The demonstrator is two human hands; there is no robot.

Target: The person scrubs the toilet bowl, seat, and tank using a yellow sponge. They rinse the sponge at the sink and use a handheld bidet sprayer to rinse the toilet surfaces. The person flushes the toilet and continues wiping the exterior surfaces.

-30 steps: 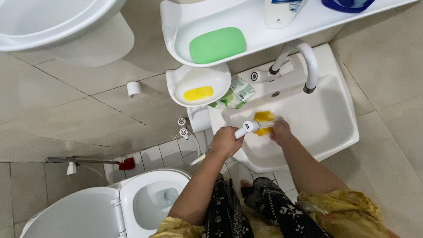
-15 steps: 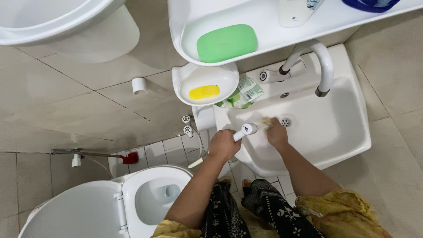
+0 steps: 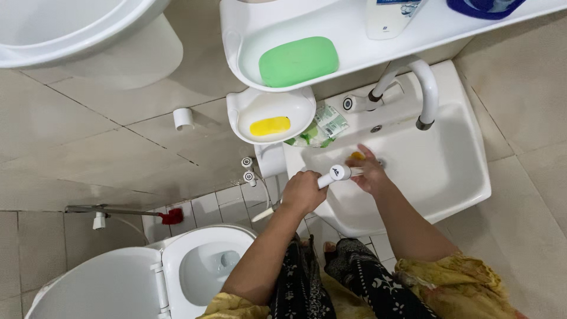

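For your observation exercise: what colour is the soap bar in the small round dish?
Yellow soap bar, in a white dish; head view.

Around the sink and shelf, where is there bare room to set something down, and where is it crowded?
Free: the right half of the basin, between the tap and the front rim, and the shelf between the green soap and the bottle. Crowded: the basin's left, where the left hand holds a sprayer against the right hand, with packets behind.

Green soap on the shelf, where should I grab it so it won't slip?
Pinch the green soap across its two long sides, coming straight from above. It lies flat in the white tray, and its rounded ends would probably slide out of your fingers.
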